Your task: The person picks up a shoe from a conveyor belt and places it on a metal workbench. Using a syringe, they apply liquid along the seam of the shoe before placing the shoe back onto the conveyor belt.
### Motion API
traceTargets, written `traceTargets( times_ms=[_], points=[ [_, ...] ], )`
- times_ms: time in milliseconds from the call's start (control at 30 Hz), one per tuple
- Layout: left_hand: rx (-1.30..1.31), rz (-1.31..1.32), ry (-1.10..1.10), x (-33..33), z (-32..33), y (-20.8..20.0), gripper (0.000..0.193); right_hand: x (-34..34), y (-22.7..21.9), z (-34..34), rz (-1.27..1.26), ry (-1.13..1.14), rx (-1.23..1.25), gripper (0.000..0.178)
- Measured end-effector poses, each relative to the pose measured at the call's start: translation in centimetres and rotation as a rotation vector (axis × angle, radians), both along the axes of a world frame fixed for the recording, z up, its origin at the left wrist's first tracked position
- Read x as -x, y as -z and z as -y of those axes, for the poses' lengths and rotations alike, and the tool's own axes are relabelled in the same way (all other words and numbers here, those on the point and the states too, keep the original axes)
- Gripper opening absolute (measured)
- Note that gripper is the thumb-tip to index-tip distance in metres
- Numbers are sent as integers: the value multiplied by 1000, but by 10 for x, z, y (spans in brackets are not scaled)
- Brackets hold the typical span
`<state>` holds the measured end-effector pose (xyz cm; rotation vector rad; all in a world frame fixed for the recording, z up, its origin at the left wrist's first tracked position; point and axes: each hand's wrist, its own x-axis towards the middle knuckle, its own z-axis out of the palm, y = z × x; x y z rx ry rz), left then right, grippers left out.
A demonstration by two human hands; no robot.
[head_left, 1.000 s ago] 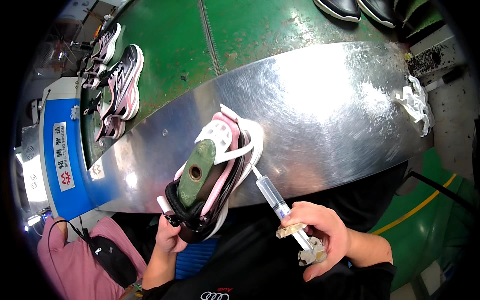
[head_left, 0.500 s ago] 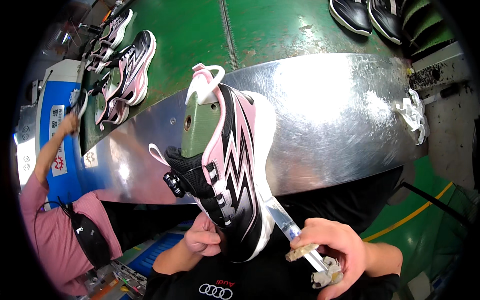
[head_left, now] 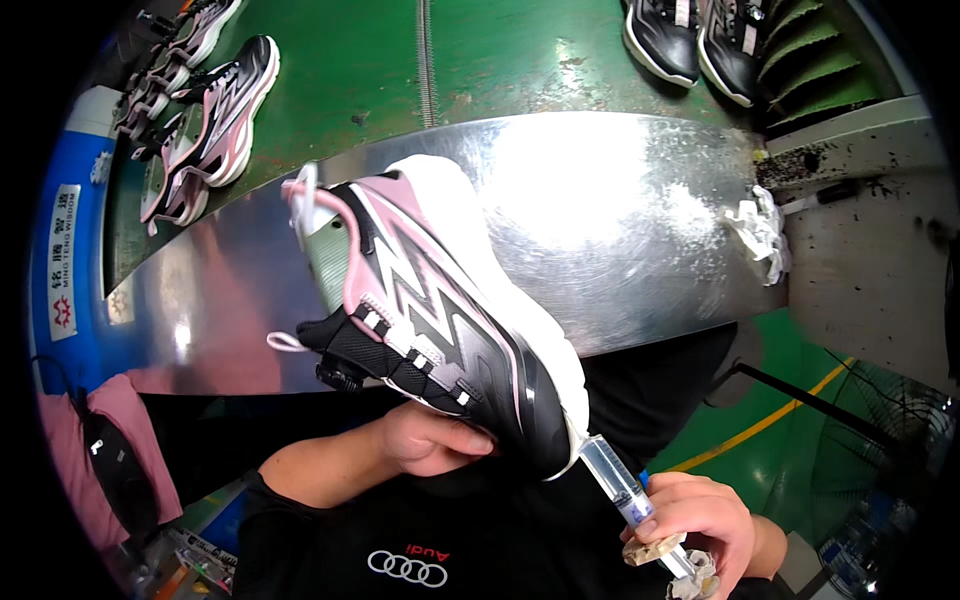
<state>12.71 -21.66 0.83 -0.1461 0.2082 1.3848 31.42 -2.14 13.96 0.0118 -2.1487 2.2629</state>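
Note:
A black, pink and white sneaker [head_left: 450,330] is held tilted over the near edge of the metal worktop, toe toward me. A green last [head_left: 328,262] fills its opening. My left hand [head_left: 435,440] is closed on the toe end from below, its fingertips partly hidden by the shoe. In my right hand [head_left: 705,515] is a clear plastic syringe [head_left: 612,478], with tan, crusted wrapping around its flange and plunger end. The syringe's tip meets the white sole edge near the toe; whether it touches is hard to tell.
The shiny metal worktop [head_left: 620,290] borders a green conveyor belt [head_left: 530,60]. Pink-and-black sneakers [head_left: 215,130] stand at far left, black shoes [head_left: 665,40] at far right. Crumpled white paper [head_left: 760,235] lies on the right. Someone in a pink sleeve [head_left: 135,430] is at left.
The sneaker has tilted, its heel swinging left and its toe right. The syringe tip has moved along the sole edge toward the toe. The whole view has shifted somewhat.

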Motion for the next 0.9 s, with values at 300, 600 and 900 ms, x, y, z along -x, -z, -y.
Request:
traceTargets(
  times_ms=[300, 600, 900],
  points=[
    [-52, -59, 36, -8, -43, 9, 32, -27, -10, -3, -26, 88, -90, 71],
    [-45, -59, -23, -9, -73, 2, 25, -28, -4, 5, -148, 205, -320, 68],
    [-51, 6, -43, -10, -85, 2, 24, -21, 6, 11, -181, 161, -665, 68]
  ],
)
